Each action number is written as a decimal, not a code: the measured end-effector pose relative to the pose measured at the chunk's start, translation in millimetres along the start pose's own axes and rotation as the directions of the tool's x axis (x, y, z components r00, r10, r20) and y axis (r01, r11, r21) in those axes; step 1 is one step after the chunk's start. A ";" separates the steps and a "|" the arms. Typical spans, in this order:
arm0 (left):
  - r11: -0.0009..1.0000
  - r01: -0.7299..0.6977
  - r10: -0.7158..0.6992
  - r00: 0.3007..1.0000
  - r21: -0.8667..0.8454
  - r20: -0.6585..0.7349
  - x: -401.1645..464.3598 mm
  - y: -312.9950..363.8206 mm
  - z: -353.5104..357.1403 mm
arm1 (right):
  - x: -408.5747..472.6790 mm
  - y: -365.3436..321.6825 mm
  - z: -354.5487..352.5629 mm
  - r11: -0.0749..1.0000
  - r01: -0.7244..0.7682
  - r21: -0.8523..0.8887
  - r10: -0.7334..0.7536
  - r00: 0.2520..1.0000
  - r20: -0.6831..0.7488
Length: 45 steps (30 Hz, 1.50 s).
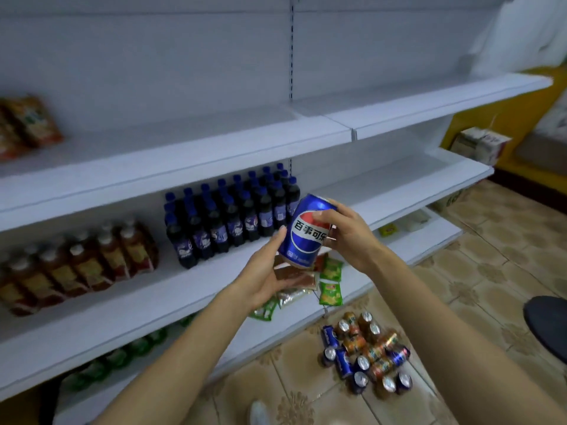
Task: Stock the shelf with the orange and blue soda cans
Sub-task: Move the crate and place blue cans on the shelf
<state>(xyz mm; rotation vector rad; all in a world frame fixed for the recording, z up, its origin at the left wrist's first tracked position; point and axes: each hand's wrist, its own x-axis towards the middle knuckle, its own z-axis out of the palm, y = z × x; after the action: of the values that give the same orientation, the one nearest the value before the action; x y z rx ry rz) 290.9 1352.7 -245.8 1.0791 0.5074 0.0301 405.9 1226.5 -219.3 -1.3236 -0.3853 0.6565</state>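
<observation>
Head view: both hands hold a blue metal soda can (306, 231) tilted before the white shelf (399, 191); right hand (346, 231) pinching its top, left hand (270, 271) cupping the base. Best to upright it, then set it beside the dark bottles (233, 216).

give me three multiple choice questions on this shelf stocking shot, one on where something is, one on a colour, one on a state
1. Where does the pile of loose cans lie?
A. on the top shelf
B. on the tiled floor
C. in a cardboard box

2. What colour is the held can?
A. orange
B. green
C. blue

3. How is the held can being handled?
A. the right hand grips it near the top while the left hand supports its lower part
B. it stands alone on a shelf
C. it lies on the floor under one foot

Answers
1. B: the cans sit on the patterned tiles in front of the lowest shelf.
2. C: its body is blue with a red, white and blue logo.
3. A: both hands are on the tilted can, in the air in front of the dark bottles.
</observation>
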 end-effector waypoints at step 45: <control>0.569 -0.150 0.706 0.594 0.809 -0.386 374.8 300.7 -67.7 | 511.4 -107.6 69.9 0.664 0.350 -0.661 -0.208 0.935 0.286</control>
<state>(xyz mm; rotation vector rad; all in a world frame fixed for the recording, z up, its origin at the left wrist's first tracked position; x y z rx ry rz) 661.0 1654.2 -158.7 1.9986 0.9313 0.8278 776.9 1595.2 -152.8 -1.8829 -1.0620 0.3655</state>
